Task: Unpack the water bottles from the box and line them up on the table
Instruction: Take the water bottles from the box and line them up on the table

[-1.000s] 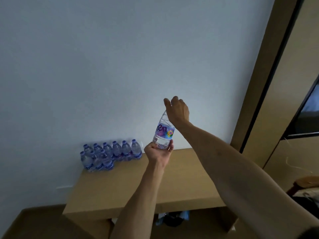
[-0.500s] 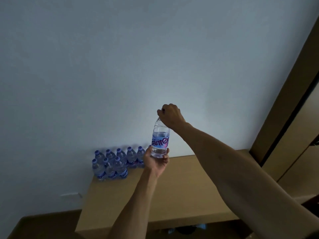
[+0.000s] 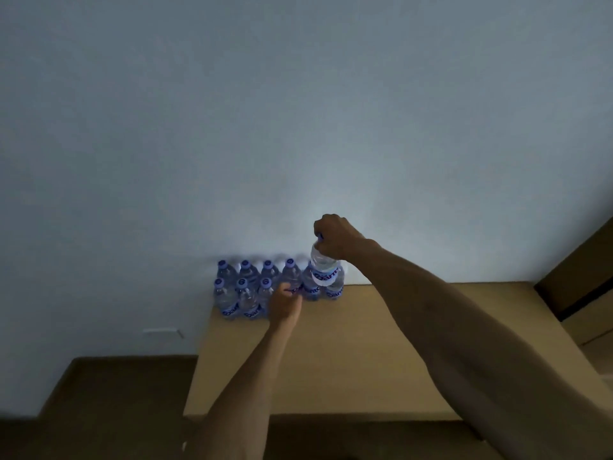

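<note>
Standing bottles [image 3: 247, 293] occupy the far left corner of the tabletop [image 3: 348, 360], two rows against the wall [image 3: 298, 111]. Left hand [image 3: 286, 303] reaches to the front row; fingers hidden behind the hand, so its grip cannot be told. Right hand [image 3: 335, 236] has its grip clenched around the cap of the held bottle [image 3: 323, 267], hanging upright above the rows' right end. Blue labels blurred, lettering unreadable.

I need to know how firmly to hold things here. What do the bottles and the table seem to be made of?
Bottles: clear thin plastic, probably; water and wall show through, with blue caps and printed labels. Table: light matte wood or laminate, probably; flat tan surface, no grain visible in the dim light.
</note>
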`<state>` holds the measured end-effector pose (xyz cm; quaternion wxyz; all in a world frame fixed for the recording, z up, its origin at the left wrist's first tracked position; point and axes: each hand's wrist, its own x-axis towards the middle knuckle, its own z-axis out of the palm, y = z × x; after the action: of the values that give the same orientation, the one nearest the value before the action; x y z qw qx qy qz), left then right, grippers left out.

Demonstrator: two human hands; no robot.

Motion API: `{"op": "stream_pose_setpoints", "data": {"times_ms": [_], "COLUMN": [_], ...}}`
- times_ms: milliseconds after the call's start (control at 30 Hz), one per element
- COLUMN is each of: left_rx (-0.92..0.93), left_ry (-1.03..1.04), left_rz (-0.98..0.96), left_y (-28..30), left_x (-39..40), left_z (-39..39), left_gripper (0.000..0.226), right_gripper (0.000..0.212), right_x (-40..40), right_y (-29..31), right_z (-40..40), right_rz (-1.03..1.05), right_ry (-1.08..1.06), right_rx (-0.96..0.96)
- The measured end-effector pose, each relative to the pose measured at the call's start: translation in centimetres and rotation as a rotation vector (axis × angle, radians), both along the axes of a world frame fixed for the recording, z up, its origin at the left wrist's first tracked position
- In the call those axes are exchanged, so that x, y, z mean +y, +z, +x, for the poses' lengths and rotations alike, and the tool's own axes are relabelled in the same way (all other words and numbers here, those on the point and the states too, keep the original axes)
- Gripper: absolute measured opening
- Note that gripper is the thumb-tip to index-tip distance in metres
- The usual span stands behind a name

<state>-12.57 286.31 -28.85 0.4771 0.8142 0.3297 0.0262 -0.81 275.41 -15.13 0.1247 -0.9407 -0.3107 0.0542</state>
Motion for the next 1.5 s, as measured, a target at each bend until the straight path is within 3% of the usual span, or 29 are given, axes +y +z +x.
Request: {"op": "stream_pose_setpoints", "data": {"times_ms": [100,200,500,700,867,1000,1167,1367,1500], "left_rx": [-0.097,-0.063,0.032,0.106,0.228,0.259,0.332,0.270,0.234], "left_ry": [-0.023,-0.053,-0.187,-0.311,-0.492,-0.683,-0.765,-0.797,-0.808], "left_rz": [0.229,0.362,0.575,0.648,0.600,0.725,0.757,0.727,0.728], "left_y": [0.1,0.0,-3.1,-5.0,-6.6,-7.9,-9.0,-9.2,-8.6], "left_x": [2.9,5.7,10.0,11.6,13.7,14.9,15.6,15.8,16.0], "left_z": [0.8,1.7,3.9,7.2,9.3,10.2,11.0,11.0,11.1], "left_gripper": [0.024,0.032,0.036,0.026,0.032,0.031,0.039,0.050,0.038], "right_gripper": [0.014,0.007,0.024,0.025,0.022,0.021,0.024,0.041,0.043], "right_x": [2.0,4.0,8.0,10.0,11.1,12.4,13.3,14.2,14.5], "right_y": [-2.2,-4.3,-12.7,-15.8,-17.7,-19.1,-20.4,-20.4,-20.2], "right_z": [1.0,2.1,4.7,6.1,6.4,6.6,6.2,6.9,6.6], "right_rz": [-0.025,-0.040,-0.149,-0.218,-0.262,-0.266,-0.258,-0.397,-0.419], "right_ry": [0.017,0.066,0.185,0.196,0.155,0.122,0.087,0.076,0.044], "right_rx": [0.039,0.092,0.156,0.198,0.246,0.263,0.269,0.382,0.429]}}
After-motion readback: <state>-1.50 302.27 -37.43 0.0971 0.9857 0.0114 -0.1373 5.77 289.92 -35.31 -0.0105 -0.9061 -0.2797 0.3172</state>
